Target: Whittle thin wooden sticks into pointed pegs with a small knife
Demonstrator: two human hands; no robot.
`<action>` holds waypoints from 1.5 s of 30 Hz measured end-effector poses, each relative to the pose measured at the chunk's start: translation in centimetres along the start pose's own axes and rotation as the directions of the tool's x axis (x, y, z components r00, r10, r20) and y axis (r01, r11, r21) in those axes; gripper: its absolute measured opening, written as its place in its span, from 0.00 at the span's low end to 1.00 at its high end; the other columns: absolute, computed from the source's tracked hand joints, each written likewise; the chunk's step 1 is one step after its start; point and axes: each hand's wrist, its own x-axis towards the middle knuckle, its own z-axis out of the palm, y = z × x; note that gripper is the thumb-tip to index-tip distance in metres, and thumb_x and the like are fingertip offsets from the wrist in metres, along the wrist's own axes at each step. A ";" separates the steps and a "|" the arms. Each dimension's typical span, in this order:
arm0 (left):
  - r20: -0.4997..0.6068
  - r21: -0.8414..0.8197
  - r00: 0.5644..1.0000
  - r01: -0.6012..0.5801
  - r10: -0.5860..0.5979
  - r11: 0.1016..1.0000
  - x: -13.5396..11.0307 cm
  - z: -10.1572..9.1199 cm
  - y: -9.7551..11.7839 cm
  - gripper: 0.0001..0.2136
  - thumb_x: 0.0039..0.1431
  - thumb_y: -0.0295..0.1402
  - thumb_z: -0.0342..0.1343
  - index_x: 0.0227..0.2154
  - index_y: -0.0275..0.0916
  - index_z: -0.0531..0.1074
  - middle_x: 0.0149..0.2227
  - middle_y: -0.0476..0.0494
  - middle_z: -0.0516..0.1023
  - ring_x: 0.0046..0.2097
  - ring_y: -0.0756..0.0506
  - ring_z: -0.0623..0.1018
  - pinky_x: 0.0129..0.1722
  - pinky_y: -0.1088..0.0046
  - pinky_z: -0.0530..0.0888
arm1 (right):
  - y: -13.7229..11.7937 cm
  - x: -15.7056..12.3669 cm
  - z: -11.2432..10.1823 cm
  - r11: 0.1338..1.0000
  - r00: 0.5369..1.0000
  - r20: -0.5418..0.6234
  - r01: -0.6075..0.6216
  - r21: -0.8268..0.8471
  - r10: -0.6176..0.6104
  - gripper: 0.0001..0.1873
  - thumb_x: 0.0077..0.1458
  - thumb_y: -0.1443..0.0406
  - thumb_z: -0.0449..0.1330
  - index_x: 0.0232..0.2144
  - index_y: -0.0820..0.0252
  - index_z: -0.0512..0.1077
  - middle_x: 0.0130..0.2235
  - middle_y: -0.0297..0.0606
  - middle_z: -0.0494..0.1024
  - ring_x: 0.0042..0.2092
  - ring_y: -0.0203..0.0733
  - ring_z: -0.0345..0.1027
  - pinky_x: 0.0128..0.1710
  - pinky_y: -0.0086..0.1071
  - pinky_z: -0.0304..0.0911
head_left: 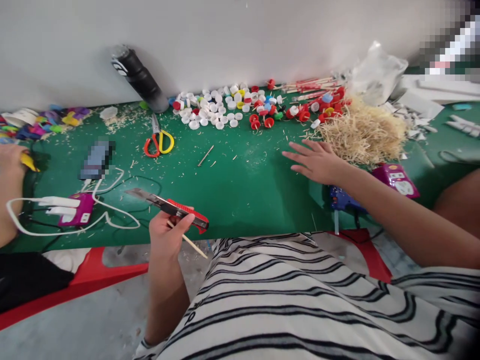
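My left hand is closed around a red and black utility knife, its blade pointing to the upper left. A thin wooden stick also sits in that hand, one end sticking out to the lower right. Over the green table my right hand is spread flat with fingers apart, just left of a heap of pale wood shavings. A short thin stick lies on the table between the hands.
Behind are white bottle caps, red caps and a black bottle. Scissors, a phone and a purple socket block lie left. A blue glue gun is under my right forearm. Another person's arm shows far left.
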 end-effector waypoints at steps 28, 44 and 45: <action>0.036 0.062 0.999 0.014 -0.017 0.998 0.8 0.7 -1.0 0.18 0.35 0.36 0.77 0.30 0.35 0.81 0.25 0.49 0.80 0.25 0.53 0.74 0.27 0.77 0.72 | 4.8 5.8 -1.8 0.997 0.990 0.139 0.015 0.076 -0.026 0.31 0.67 0.63 0.43 0.68 0.53 0.67 0.69 0.35 0.68 0.67 0.49 0.62 0.67 0.48 0.56; 0.045 0.036 0.998 0.038 -0.040 0.999 1.2 1.9 -1.5 0.17 0.35 0.34 0.76 0.30 0.35 0.81 0.24 0.49 0.80 0.24 0.53 0.75 0.24 0.78 0.72 | 10.4 -2.4 -1.1 0.990 0.991 -0.040 -0.132 -0.051 0.130 0.29 0.71 0.58 0.44 0.66 0.56 0.69 0.68 0.41 0.69 0.68 0.49 0.60 0.67 0.46 0.47; 0.062 0.049 0.998 0.031 -0.034 0.998 1.3 2.0 -1.6 0.17 0.36 0.34 0.76 0.30 0.35 0.81 0.25 0.49 0.81 0.25 0.52 0.76 0.26 0.78 0.73 | 9.9 -2.5 -1.9 0.989 0.988 -0.065 -0.140 -0.039 0.137 0.29 0.71 0.57 0.43 0.66 0.55 0.70 0.66 0.41 0.72 0.66 0.47 0.62 0.66 0.45 0.48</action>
